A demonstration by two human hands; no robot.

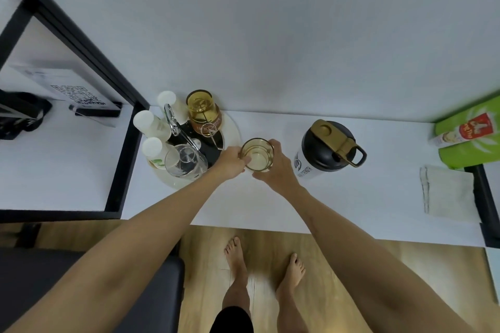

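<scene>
A yellow-tinted drinking glass [257, 154] stands upright on the white table [351, 205], just right of a round tray. My left hand [232, 162] grips its left side with curled fingers. My right hand [276, 167] wraps round its right side, thumb near the rim. A little pale liquid seems to lie in the bottom of the glass.
The round tray [232, 127] holds a second amber glass [203, 111], a clear glass kettle [185, 161] and three white-capped bottles [151, 123]. A black shaker bottle with gold lid [328, 147] stands to the right. A folded cloth [449, 192] and green package [468, 130] lie far right. Black shelf frame [127, 159] at left.
</scene>
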